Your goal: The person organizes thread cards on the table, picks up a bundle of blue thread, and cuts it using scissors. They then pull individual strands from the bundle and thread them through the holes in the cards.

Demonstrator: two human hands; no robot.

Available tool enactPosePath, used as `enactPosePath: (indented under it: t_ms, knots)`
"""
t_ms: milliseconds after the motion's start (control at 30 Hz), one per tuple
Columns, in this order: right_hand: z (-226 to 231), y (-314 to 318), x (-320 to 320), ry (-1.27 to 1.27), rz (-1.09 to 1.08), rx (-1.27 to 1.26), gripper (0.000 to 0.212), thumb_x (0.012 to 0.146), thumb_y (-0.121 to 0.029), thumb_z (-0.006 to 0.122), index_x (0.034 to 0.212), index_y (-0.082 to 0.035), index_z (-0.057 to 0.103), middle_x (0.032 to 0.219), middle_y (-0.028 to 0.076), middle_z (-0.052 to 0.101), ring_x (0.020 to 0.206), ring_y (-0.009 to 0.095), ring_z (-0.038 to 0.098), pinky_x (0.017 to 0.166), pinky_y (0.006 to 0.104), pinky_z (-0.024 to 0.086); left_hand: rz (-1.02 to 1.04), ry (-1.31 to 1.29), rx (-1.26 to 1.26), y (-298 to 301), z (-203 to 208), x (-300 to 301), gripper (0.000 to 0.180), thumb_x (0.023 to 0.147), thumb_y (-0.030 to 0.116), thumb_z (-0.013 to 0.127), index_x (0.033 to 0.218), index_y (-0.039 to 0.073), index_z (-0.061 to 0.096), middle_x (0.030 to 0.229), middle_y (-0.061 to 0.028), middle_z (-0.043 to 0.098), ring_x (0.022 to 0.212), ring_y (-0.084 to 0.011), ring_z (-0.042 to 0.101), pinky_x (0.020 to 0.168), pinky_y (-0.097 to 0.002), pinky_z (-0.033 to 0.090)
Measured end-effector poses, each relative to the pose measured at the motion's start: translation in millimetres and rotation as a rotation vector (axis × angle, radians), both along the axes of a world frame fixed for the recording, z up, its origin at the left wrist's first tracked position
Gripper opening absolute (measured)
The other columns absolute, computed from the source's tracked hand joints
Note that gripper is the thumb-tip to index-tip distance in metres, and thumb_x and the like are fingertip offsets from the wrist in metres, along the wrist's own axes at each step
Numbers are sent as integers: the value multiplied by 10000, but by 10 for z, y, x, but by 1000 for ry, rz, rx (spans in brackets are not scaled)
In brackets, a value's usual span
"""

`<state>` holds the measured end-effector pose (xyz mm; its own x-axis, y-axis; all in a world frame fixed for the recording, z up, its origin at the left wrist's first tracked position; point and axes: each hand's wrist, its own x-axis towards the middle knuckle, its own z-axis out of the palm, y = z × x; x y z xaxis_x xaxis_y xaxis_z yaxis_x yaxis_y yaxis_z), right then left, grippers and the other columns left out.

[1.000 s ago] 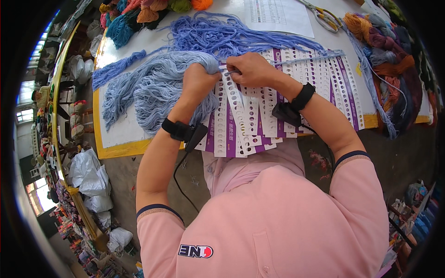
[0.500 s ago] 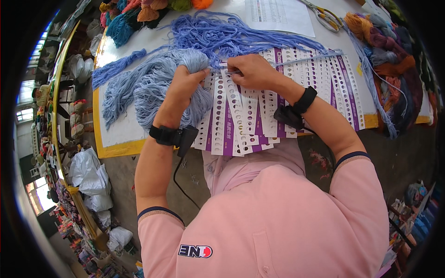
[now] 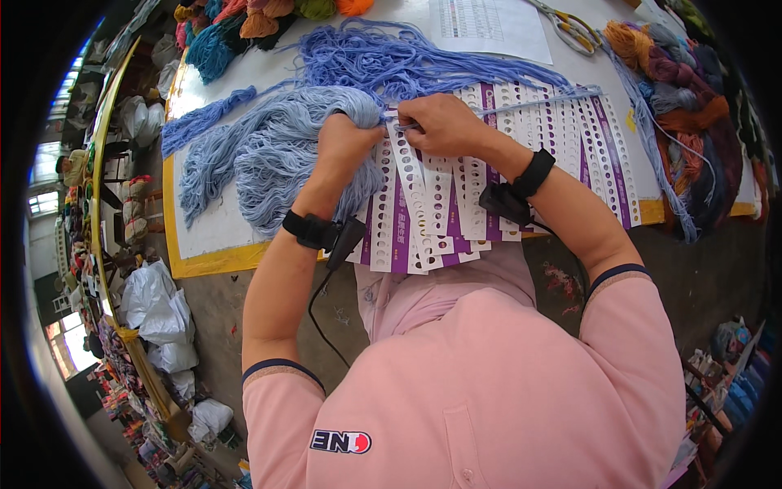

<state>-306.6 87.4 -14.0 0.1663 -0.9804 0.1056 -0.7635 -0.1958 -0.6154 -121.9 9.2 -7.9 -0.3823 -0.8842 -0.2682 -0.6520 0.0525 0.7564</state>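
A thick pale-blue yarn skein (image 3: 281, 175) lies at the left of the table, over fanned-out white and purple cards (image 3: 401, 216) with rows of punched holes. My left hand (image 3: 349, 145) is closed on the skein's right end, its fingers partly hidden in the yarn. Beside it my right hand (image 3: 444, 124) is pinched at the top end of a card, where a thin pale-blue strand runs to the skein. Its fingertips curl under, and the strand between them is only partly visible. Behind both hands spreads a loose heap of darker blue yarn (image 3: 358, 57).
A printed sheet (image 3: 489, 28) and scissors (image 3: 574, 33) lie at the back of the table. Multicoloured skeins (image 3: 680, 106) hang over the right edge, and more yarn (image 3: 213, 53) is piled back left. White plastic bags (image 3: 155, 301) stand left of the yellow-edged table (image 3: 220, 262).
My left hand has moved right and closer to my right hand, pushing the skein's end along with it. My right hand has stayed nearly still.
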Motion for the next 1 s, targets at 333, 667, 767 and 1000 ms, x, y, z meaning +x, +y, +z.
enactPosePath:
  t_ms: [333, 667, 767, 1000]
  knots:
    - [2, 7, -14, 7, -7, 15, 174, 752, -182, 603, 880, -65, 616, 803, 144, 656, 806, 363, 632, 712, 476, 481, 94, 623, 560, 25, 304, 270, 120, 813, 64, 691, 911, -4, 681, 775, -45, 637, 670, -121, 586, 597, -241, 466]
    - [-10, 19, -40, -157, -2, -68, 144, 789, -146, 576, 891, -46, 595, 792, 159, 648, 778, 371, 625, 713, 469, 479, 97, 852, 829, -67, 174, 378, 209, 873, 67, 623, 1016, -85, 632, 820, -74, 639, 693, -101, 568, 601, -221, 467]
    - [1, -25, -50, -203, -29, -1, 136, 797, -142, 571, 889, -43, 589, 781, 169, 643, 763, 379, 623, 712, 473, 480, 132, 918, 841, -90, 130, 381, 216, 870, 63, 624, 1027, -85, 623, 817, -68, 634, 687, -91, 554, 597, -220, 465]
    - [45, -31, -30, -41, -40, 40, 142, 821, -184, 587, 869, -51, 597, 769, 156, 653, 794, 362, 634, 723, 460, 478, -142, 278, 392, -195, 308, 349, 151, 810, 65, 684, 931, -23, 664, 785, -38, 635, 620, -88, 529, 584, -230, 433]
